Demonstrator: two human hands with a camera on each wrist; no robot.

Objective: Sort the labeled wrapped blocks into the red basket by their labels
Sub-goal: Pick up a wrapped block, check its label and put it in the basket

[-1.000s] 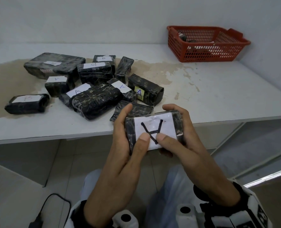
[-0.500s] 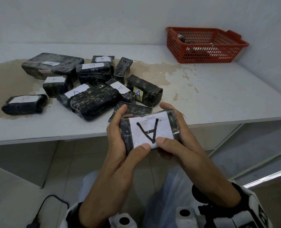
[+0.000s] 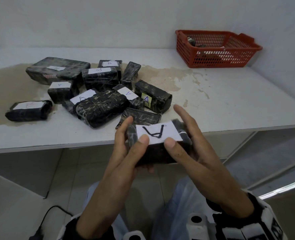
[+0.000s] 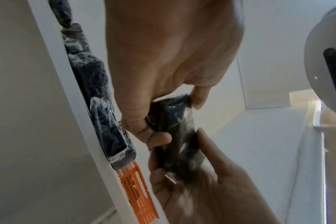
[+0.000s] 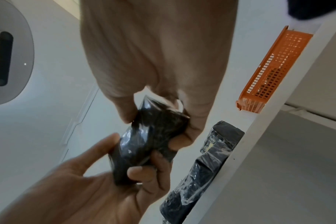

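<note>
Block labelled A (image 3: 158, 135): pinched between both my hands, long axis crosswise.
Red basket (image 3: 217, 49) lies ahead-right; right hand (image 3: 191, 153) nearer than left hand (image 3: 126, 153).

You have twelve black, film-wrapped rectangular blocks (image 3: 101, 108) in plain sight outside the one red plastic mesh basket (image 3: 212, 58). Eleven lie in a single cluster on the one white table (image 3: 229, 101), left of the basket and nearer you than it. The twelfth, the A-labelled block (image 3: 159, 132), sits in your two hands, left hand (image 3: 124, 153) and right hand (image 3: 195, 151). Inside the basket at least two dark wrapped pieces show; the mesh hides the exact count. Of the twelve, five carry a readable A and one a clear B. Three have labels too faint to read, and three show only black wrap.
</note>
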